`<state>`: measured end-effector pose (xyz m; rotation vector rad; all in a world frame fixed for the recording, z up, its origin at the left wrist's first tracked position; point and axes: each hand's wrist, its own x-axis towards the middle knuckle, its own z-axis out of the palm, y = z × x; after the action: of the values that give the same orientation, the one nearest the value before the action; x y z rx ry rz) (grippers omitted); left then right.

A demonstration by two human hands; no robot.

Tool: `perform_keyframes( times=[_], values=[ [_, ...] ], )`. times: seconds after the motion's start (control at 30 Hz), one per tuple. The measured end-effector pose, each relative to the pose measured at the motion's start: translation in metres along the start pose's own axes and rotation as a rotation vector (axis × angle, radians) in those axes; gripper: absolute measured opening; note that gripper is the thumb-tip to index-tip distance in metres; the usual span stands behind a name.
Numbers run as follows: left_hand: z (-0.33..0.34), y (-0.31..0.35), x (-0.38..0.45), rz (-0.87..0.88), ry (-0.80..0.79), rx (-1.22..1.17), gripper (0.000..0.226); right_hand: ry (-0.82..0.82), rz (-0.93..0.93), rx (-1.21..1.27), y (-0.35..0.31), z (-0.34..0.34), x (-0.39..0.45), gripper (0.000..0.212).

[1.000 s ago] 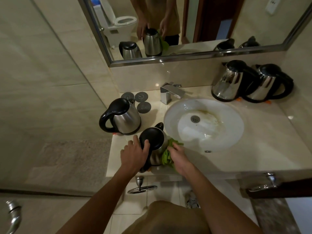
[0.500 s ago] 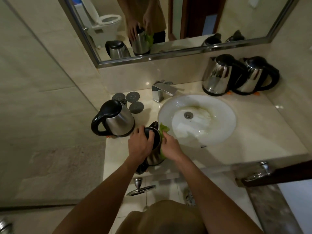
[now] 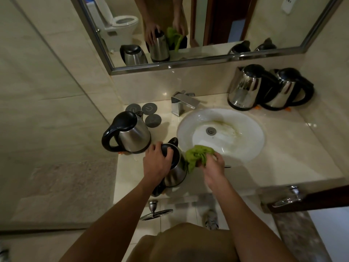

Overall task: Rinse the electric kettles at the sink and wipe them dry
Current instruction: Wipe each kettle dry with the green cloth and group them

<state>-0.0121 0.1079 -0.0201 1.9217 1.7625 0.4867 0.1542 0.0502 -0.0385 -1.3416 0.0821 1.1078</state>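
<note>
Here the kettle (image 3: pixel 174 167) stands on the counter (image 3: pixel 283 163) at about 8 o'clock from the sink (image 3: pixel 245 129), close to the front edge. The left hand (image 3: pixel 156 163) curls over its black lid, holding it steady; the right hand (image 3: pixel 214 163) bunches a green cloth (image 3: pixel 196 155) against the steel side at 3 o'clock. The polished body looks rigid, probably light if empty, and likely slippery if wet. The handle, hidden under the left arm, seems the surest hold.
</note>
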Motion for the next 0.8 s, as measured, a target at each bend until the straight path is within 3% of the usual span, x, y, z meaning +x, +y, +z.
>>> perform_keyframes(
  times=[0.1, 0.23, 0.37, 0.53, 0.67, 0.8],
  values=[
    [0.000, 0.000, 0.000, -0.008, 0.002, 0.001, 0.039, -0.036, 0.001, 0.031, -0.004, 0.007, -0.005, 0.042],
    [0.003, -0.002, 0.001, -0.013, 0.005, -0.005, 0.040, -0.179, 0.088, -0.390, 0.011, 0.010, -0.015, 0.020],
    [0.003, -0.002, 0.001, -0.013, 0.018, -0.001, 0.040, -0.184, -0.102, -0.673, 0.016, 0.005, -0.009, 0.015],
    [0.003, 0.001, 0.000, -0.009, 0.028, -0.008, 0.039, -0.200, -0.156, -0.665, 0.026, 0.009, -0.014, 0.033],
    [0.003, 0.000, -0.001, -0.009, 0.030, -0.006, 0.038, -0.185, -0.097, -0.583, 0.028, 0.006, -0.017, 0.020],
    [0.002, 0.003, 0.000, -0.005, 0.040, 0.002, 0.034, -0.265, -0.300, -0.620, 0.019, 0.016, -0.021, 0.025]
  ],
)
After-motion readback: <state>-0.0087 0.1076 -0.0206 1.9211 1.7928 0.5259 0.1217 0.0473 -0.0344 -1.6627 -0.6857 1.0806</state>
